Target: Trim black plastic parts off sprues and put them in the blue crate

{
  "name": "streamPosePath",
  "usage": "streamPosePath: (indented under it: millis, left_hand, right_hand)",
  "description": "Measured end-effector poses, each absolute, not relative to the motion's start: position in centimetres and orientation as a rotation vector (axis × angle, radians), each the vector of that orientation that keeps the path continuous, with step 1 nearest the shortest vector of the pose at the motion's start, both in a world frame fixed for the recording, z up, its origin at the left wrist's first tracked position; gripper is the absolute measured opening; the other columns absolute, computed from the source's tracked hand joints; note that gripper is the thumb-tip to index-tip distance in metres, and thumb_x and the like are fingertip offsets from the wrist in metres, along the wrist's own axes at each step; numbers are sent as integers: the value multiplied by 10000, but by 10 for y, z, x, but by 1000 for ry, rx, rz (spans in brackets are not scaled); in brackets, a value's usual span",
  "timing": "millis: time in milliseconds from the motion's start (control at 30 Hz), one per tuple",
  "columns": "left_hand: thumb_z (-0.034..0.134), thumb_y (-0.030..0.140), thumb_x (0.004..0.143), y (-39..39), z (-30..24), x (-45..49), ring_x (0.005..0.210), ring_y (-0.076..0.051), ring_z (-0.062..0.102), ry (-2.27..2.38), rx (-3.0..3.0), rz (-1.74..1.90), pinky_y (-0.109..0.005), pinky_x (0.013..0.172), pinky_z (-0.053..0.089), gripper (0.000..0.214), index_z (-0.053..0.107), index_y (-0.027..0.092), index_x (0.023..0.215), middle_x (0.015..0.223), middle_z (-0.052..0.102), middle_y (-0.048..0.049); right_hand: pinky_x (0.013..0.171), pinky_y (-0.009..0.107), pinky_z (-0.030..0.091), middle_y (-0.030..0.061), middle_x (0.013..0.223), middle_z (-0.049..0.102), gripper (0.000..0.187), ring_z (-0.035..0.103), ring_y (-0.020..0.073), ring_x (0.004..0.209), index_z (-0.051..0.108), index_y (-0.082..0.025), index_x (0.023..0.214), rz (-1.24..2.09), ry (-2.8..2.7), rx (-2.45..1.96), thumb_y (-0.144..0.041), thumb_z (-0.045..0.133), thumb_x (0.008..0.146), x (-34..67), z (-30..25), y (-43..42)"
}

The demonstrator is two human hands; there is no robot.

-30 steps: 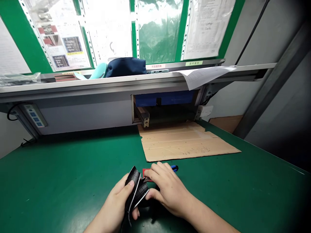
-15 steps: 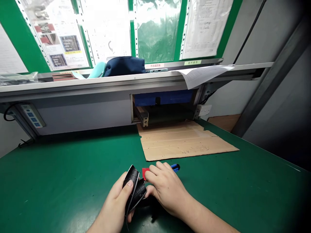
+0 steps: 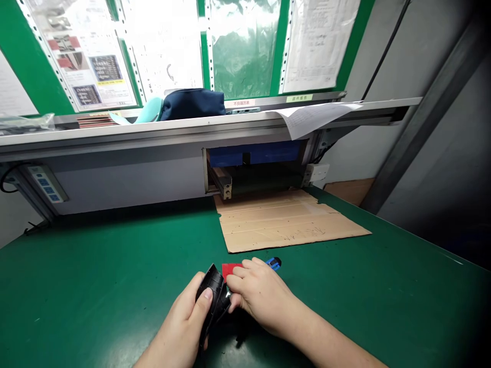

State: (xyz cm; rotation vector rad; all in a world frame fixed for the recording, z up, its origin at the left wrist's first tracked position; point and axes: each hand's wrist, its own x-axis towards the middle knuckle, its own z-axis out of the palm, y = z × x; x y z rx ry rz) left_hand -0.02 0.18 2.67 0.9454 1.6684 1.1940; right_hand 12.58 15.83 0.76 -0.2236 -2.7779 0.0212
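A black, curved plastic part (image 3: 210,286) with a ribbed inner face is gripped by my left hand (image 3: 190,309), the thumb pressed on its face. Close against the part's right side, my right hand (image 3: 259,294) is closed in a pinch. A small shiny bit shows between its thumb and fingers; what it belongs to I cannot make out. Behind the right hand's knuckles lie a red flat piece (image 3: 231,269) and a blue utility knife (image 3: 274,263) with a black end, both partly hidden. Below the hands a small dark piece (image 3: 240,340) lies on the table.
A cardboard sheet (image 3: 284,225) lies on the green table (image 3: 115,266), in front of an opening with a blue bin (image 3: 268,152). Above runs a shelf (image 3: 153,128) bearing a dark blue pouch (image 3: 194,105), a phone (image 3: 243,110) and a drooping paper sheet (image 3: 314,117).
The black part has turned in my left hand, its two sides now looking closer together. My right hand stays at its right side, and more of the red piece shows. The view has shifted slightly.
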Motion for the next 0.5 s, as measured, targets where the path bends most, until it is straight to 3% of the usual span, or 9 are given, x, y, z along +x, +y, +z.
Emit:
streamPosePath:
  millis: [133, 267, 367, 500]
  left_hand:
    - [361, 595, 909, 1, 33, 5, 592, -151, 469, 1723, 1101, 1200, -243, 517, 406, 452, 532, 195, 1030, 761, 504, -5]
    - [375, 538, 926, 0, 37, 5, 659, -163, 482, 1818, 1287, 1298, -243, 628, 415, 385, 545, 207, 824, 723, 541, -10]
    - [385, 534, 923, 1, 37, 4, 648, -165, 486, 1811, 1300, 1329, -243, 621, 411, 378, 540, 210, 805, 706, 543, -11]
    - [359, 536, 933, 1, 39, 4, 593, -149, 481, 1742, 1213, 1291, -233, 551, 395, 377, 545, 213, 886, 729, 545, -10]
  right_hand:
    - [613, 269, 265, -23, 676, 537, 511, 448, 141, 633, 417, -172, 677, 515, -2826, -53, -566, 426, 1001, 134, 13, 165]
    - [560, 226, 274, -35, 636, 427, 586, 379, 112, 579, 380, -170, 675, 1165, -2704, 123, -664, 320, 984, 142, 20, 170]
    - [542, 219, 279, -29, 631, 392, 621, 363, 113, 574, 433, -164, 689, 1483, -2477, 127, -710, 311, 958, 145, 26, 172]
    - [605, 241, 371, 5, 705, 494, 614, 454, 147, 632, 549, -166, 855, 1613, -2238, -9, -760, 399, 897, 146, 30, 176]
